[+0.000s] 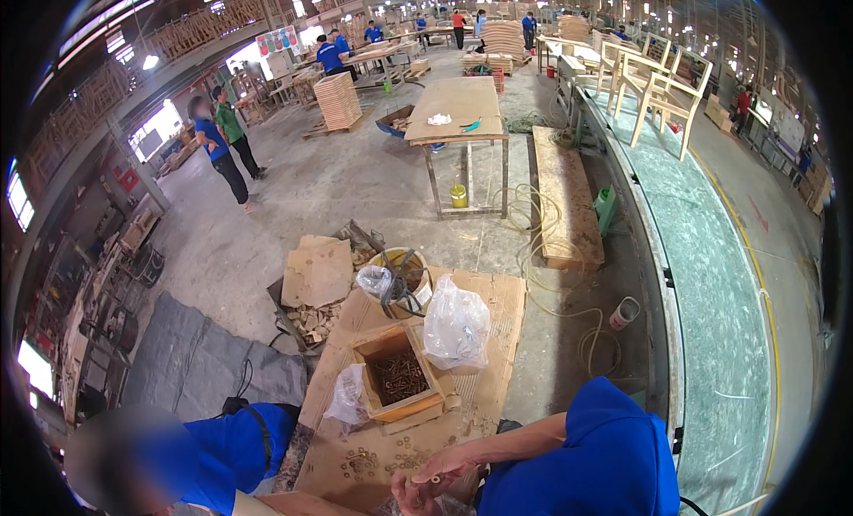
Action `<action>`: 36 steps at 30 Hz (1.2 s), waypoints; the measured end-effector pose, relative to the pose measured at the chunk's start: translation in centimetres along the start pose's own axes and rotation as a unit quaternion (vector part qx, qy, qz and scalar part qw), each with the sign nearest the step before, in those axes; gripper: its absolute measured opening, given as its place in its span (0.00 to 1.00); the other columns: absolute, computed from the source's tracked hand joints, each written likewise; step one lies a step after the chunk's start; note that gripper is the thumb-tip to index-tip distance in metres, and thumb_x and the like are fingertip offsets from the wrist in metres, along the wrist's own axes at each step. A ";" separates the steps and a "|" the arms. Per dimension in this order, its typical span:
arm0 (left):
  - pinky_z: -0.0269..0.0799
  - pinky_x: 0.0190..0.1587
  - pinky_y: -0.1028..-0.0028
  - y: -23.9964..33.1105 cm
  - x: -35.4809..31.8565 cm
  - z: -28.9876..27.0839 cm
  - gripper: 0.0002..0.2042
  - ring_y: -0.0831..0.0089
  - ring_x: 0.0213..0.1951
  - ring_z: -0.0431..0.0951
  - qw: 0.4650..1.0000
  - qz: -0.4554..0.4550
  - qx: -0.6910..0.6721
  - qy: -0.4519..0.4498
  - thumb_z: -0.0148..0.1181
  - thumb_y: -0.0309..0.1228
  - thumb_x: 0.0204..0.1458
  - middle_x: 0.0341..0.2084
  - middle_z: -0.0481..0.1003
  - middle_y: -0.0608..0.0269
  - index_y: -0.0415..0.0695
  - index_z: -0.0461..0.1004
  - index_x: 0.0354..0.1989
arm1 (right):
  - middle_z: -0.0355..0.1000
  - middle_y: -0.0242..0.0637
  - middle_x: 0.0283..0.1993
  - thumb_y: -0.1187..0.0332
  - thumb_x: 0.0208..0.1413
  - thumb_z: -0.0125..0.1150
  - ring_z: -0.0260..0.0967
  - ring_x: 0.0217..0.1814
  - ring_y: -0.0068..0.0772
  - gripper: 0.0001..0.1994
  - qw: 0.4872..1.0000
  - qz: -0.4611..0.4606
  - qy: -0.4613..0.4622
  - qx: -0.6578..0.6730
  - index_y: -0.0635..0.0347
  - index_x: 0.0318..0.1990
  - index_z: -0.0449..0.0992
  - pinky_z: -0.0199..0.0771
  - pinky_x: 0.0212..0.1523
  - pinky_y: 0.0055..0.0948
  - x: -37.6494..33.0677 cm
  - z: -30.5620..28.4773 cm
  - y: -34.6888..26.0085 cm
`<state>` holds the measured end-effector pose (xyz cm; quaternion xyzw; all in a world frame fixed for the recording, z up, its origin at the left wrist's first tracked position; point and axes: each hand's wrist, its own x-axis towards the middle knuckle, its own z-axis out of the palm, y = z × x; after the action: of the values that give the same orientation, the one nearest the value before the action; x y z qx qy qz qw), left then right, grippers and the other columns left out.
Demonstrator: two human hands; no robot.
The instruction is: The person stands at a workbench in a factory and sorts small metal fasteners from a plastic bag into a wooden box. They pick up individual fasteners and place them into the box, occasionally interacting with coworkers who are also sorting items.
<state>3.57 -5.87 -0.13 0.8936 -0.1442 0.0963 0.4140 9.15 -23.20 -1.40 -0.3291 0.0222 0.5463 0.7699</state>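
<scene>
"What are we gripping?"

"Our right hand (449, 463) pinches a small ring (435, 480) at its fingertips. Our left hand (412, 496) sits half curled just below and to the left of it; whether it grasps anything, we cannot tell."

"Do we see more of them?"

"Yes, loose rings (360, 464) lie on the cardboard (498, 307), to the left of and just beyond both hands."

"And farther out?"

"Beyond those we have an open wooden box (410, 411) with small brown pieces (398, 376) inside. A clear bag (348, 399) lies at its left, a bigger bag (458, 325) beyond its right side, and a bucket (425, 294) past it."

"Anyone near us?"

"A person in blue (235, 449), left of our hands."
</scene>
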 end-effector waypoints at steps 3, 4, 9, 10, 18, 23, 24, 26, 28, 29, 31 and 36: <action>0.74 0.46 0.59 0.3 0.0 -0.7 0.09 0.47 0.49 0.74 0.999 0.021 0.032 0.014 0.56 0.30 0.58 0.52 0.70 0.43 0.48 0.76 0.47 | 0.71 0.25 0.47 0.52 0.59 0.62 0.68 0.52 0.23 0.19 1.000 0.011 0.010 -0.014 0.55 0.50 0.77 0.75 0.54 0.32 0.5 0.3 -0.4; 0.74 0.45 0.59 0.6 -0.2 -1.0 0.09 0.47 0.49 0.74 1.000 0.009 0.026 0.013 0.56 0.30 0.58 0.53 0.70 0.43 0.49 0.76 0.47 | 0.71 0.25 0.47 0.51 0.59 0.62 0.68 0.52 0.23 0.20 0.999 0.012 0.023 -0.019 0.55 0.50 0.77 0.75 0.53 0.32 0.7 0.2 -0.2; 0.75 0.42 0.58 1.0 -0.5 -1.7 0.11 0.46 0.47 0.75 0.997 -0.070 -0.001 0.020 0.55 0.30 0.58 0.52 0.71 0.43 0.47 0.75 0.48 | 0.74 0.32 0.52 0.51 0.58 0.62 0.70 0.55 0.27 0.23 1.000 0.024 0.016 -0.013 0.58 0.53 0.75 0.74 0.56 0.33 2.2 -0.2 0.3; 0.75 0.42 0.58 0.9 -0.5 -1.8 0.11 0.46 0.47 0.75 0.996 -0.083 -0.004 0.022 0.55 0.30 0.58 0.52 0.71 0.43 0.46 0.75 0.48 | 0.74 0.34 0.52 0.51 0.59 0.62 0.70 0.55 0.28 0.24 1.000 0.019 0.010 -0.011 0.59 0.53 0.74 0.74 0.57 0.33 2.4 -0.1 0.4; 0.74 0.43 0.60 0.8 -0.1 -2.6 0.12 0.48 0.47 0.75 0.987 -0.162 -0.019 -0.005 0.56 0.31 0.58 0.49 0.73 0.44 0.44 0.75 0.49 | 0.76 0.32 0.47 0.53 0.58 0.64 0.73 0.49 0.25 0.20 1.000 0.020 0.008 -0.017 0.58 0.51 0.76 0.76 0.50 0.30 3.9 -0.5 0.7; 0.74 0.44 0.61 1.8 0.5 -3.5 0.13 0.50 0.47 0.76 0.966 -0.255 0.013 -0.044 0.56 0.31 0.59 0.48 0.74 0.44 0.42 0.74 0.50 | 0.77 0.30 0.45 0.55 0.59 0.63 0.74 0.45 0.23 0.17 0.999 0.004 -0.001 -0.033 0.55 0.50 0.76 0.77 0.49 0.28 4.1 -0.2 0.1; 0.74 0.44 0.62 2.1 0.8 -3.8 0.13 0.50 0.47 0.76 0.958 -0.278 0.033 -0.057 0.56 0.31 0.59 0.48 0.74 0.45 0.41 0.74 0.50 | 0.76 0.30 0.46 0.56 0.60 0.62 0.73 0.47 0.24 0.17 0.999 0.011 -0.005 -0.047 0.54 0.51 0.75 0.75 0.52 0.30 4.1 -0.2 -0.2; 0.73 0.46 0.64 0.8 0.4 -3.7 0.14 0.54 0.45 0.76 0.962 -0.260 -0.087 -0.013 0.57 0.32 0.59 0.44 0.76 0.46 0.38 0.74 0.50 | 0.74 0.30 0.47 0.56 0.61 0.61 0.71 0.48 0.24 0.17 0.998 0.018 -0.017 -0.061 0.54 0.52 0.74 0.73 0.53 0.30 3.7 0.4 -0.9; 0.72 0.48 0.65 -0.5 -0.1 -3.9 0.15 0.57 0.44 0.77 0.959 -0.246 -0.142 -0.007 0.57 0.33 0.59 0.41 0.78 0.48 0.37 0.74 0.50 | 0.74 0.28 0.44 0.56 0.61 0.60 0.71 0.46 0.23 0.16 0.997 0.021 -0.035 -0.061 0.54 0.51 0.74 0.74 0.51 0.29 3.2 1.0 -1.4; 0.71 0.48 0.65 -1.1 -0.3 -4.1 0.15 0.58 0.43 0.77 0.960 -0.242 -0.138 -0.025 0.57 0.33 0.59 0.40 0.78 0.49 0.37 0.74 0.50 | 0.74 0.28 0.43 0.57 0.62 0.60 0.71 0.46 0.22 0.16 0.997 0.027 -0.030 -0.073 0.54 0.52 0.74 0.74 0.49 0.28 3.3 1.1 -1.5; 0.71 0.49 0.65 -2.0 -0.8 -4.3 0.14 0.59 0.43 0.77 0.967 -0.220 -0.118 -0.045 0.57 0.33 0.59 0.39 0.79 0.49 0.37 0.75 0.48 | 0.74 0.27 0.41 0.58 0.62 0.59 0.71 0.45 0.22 0.16 0.995 0.040 -0.018 -0.095 0.54 0.53 0.74 0.75 0.46 0.27 3.8 1.1 -1.6; 0.71 0.47 0.65 0.5 -0.7 -7.7 0.12 0.57 0.41 0.78 0.983 -0.180 0.003 -0.029 0.56 0.30 0.58 0.39 0.79 0.48 0.36 0.78 0.44 | 0.76 0.30 0.37 0.62 0.62 0.57 0.75 0.38 0.24 0.09 0.996 -0.035 0.085 0.004 0.57 0.43 0.75 0.77 0.36 0.21 5.4 -2.7 2.1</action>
<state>2.36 -0.13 4.92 0.9087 0.0072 -0.0049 0.4173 10.39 -19.73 -6.70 -0.3716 0.0785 0.4886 0.7855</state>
